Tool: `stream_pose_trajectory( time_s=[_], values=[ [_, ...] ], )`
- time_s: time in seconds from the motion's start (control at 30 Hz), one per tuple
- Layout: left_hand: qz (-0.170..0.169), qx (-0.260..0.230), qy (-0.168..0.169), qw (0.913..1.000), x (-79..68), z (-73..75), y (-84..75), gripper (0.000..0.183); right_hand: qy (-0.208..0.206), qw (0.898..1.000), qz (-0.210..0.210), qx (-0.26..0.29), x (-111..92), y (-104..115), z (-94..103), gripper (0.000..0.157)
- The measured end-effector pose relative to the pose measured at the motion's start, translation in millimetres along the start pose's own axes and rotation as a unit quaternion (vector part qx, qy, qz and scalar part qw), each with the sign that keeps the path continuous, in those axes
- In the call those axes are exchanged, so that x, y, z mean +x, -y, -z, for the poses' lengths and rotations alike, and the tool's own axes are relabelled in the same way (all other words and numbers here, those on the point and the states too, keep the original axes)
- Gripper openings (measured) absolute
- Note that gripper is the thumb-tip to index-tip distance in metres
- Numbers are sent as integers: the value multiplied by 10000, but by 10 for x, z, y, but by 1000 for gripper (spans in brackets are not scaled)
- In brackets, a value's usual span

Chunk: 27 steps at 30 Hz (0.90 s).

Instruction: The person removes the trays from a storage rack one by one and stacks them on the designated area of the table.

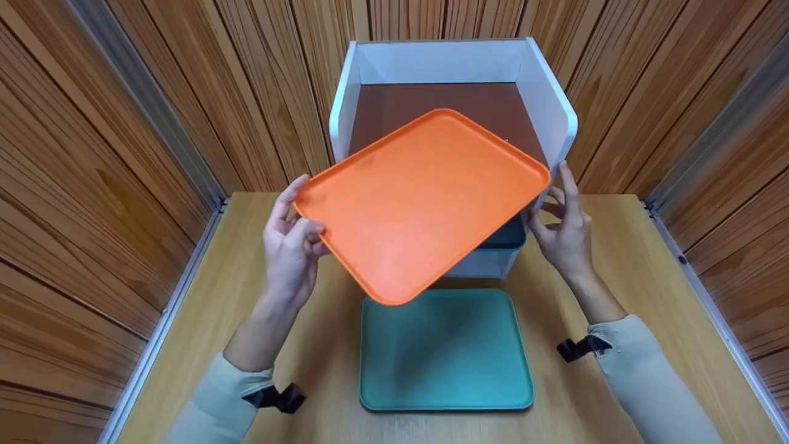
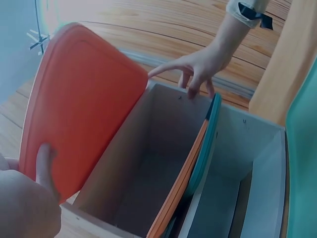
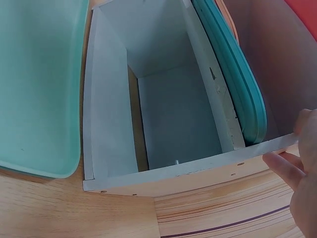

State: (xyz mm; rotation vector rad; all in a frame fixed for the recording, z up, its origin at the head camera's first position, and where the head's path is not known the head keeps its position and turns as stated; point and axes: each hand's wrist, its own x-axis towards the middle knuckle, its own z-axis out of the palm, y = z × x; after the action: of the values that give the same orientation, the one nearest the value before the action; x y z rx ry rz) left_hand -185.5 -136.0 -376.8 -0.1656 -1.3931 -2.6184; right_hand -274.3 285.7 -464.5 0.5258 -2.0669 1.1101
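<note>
My left hand (image 1: 293, 250) holds an orange tray (image 1: 419, 197) by its left corner, thumb on the upper face. The tray is tilted, in front of and above a white two-level rack (image 1: 441, 61) with a brown upper shelf. My right hand (image 1: 564, 237) grips the edge of the rack's right side wall; in the right wrist view the thumb is inside and fingers outside. Within the rack, seen in the left wrist view, a teal tray (image 2: 204, 153) lies against an orange-edged tray (image 2: 181, 183). Another teal tray (image 1: 447, 351) lies flat on the table before the rack.
The rack stands on a light wooden table (image 1: 333, 394), near the back wood-panelled wall (image 1: 407, 18). Metal rails (image 1: 166, 314) run along the table's left and right sides. Dark wrist-worn pieces (image 1: 277, 398) sit at both sleeves.
</note>
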Motion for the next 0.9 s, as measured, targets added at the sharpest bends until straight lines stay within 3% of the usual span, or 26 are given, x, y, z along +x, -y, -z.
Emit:
stream_pose_trajectory(
  time_s=[0.27, 0.6, 0.73, 0.9],
  values=[
    [151, -219, 319, 9991, 11, 159, -99, 68, 8, 10000, 71, -39, 2, -11, 1, 84],
    [357, -409, 511, 9972, 5, 400, -237, 66, 98, 9998, -166, -34, -1, 19, 12, 89],
    [403, -906, 1012, 9899, 2, 562, -283, 62, 88, 9996, -247, -76, 3, 0, 17, 89],
    [386, -1462, 1827, 9715, -8, 760, -321, 61, 36, 9998, -181, -63, -21, -20, 11, 85]
  ],
)
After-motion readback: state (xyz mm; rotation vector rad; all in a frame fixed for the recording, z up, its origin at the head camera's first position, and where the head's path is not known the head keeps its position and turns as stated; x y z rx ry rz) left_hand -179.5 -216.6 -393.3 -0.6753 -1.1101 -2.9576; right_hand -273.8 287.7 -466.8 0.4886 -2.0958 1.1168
